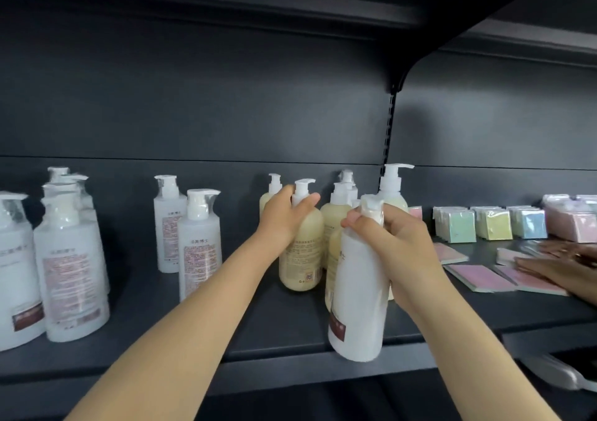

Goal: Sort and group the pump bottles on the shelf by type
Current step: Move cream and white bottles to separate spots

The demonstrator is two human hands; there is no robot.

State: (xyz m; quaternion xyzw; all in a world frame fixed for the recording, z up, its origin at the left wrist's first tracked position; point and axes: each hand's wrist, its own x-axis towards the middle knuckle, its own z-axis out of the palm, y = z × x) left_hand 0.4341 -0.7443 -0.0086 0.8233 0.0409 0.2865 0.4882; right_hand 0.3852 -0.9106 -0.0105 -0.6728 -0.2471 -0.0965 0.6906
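- Dark metal shelf (161,323) carries everything, its front lip nearest the camera.
- White bottle (358,291) stands roughly upright at that lip (lifted or resting, I cannot tell), just in front of the cream bottles (336,220); the right hand (400,243) grips its pump neck.
- Left hand (284,217) curls round the neck of one cream bottle (302,252).
- Matching white bottles (74,259) stand well to the left, so the carry probably runs leftward, past the left arm.
- Pastel packets (491,223) and another person's hand (555,268) lie to the right.
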